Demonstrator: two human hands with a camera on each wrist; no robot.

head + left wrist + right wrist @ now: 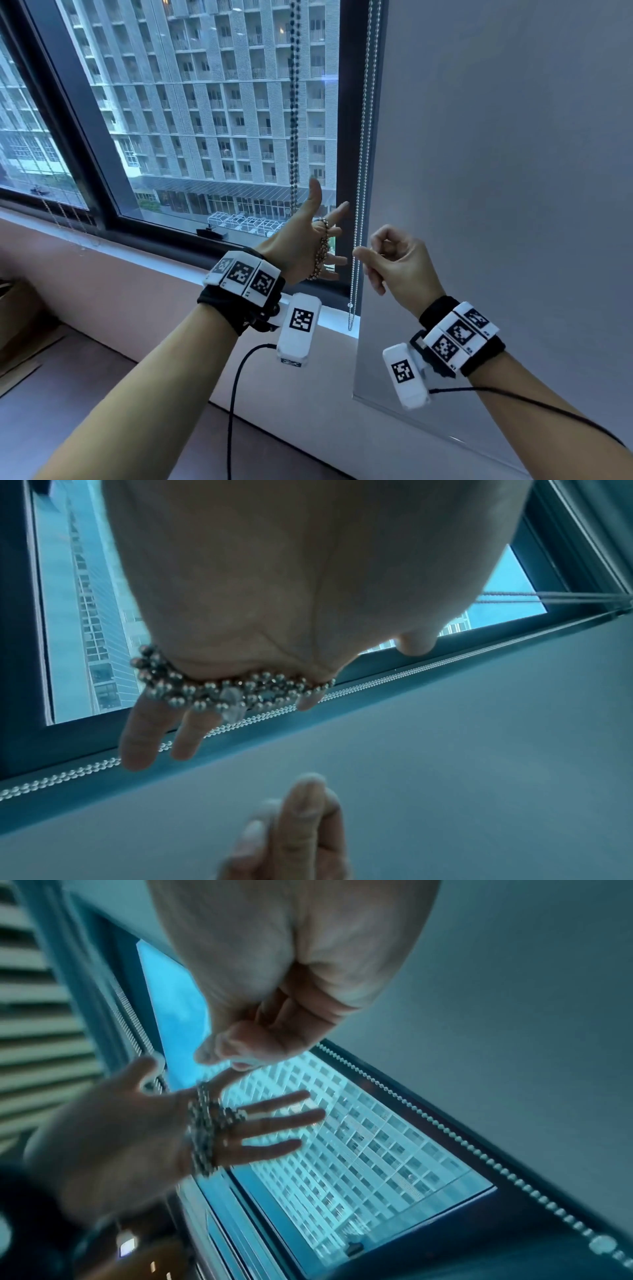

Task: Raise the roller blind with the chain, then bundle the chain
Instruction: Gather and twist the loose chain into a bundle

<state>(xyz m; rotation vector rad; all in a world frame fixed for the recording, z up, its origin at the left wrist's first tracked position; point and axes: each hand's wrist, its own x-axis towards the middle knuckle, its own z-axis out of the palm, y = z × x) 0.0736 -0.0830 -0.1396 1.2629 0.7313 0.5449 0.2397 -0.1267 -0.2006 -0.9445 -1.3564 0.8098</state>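
Note:
A bead chain (294, 120) hangs down in front of the window glass to my left hand (308, 236). Several loops of it are wound across that hand's palm as a bundle (320, 255), also seen as a bundle (219, 691) in the left wrist view and a bundle (202, 1129) in the right wrist view. The left fingers and thumb are spread straight. My right hand (373, 251) is close to the right of it, fingers curled with the thumb against them; I see nothing held in the right hand (274, 1015).
A lowered grey roller blind (513, 171) covers the right side, with its own silver bead chain (359, 171) hanging just beyond my right thumb. The dark window frame (85, 137) and pale sill (171, 263) lie below. A cardboard box (20, 308) sits at the far left.

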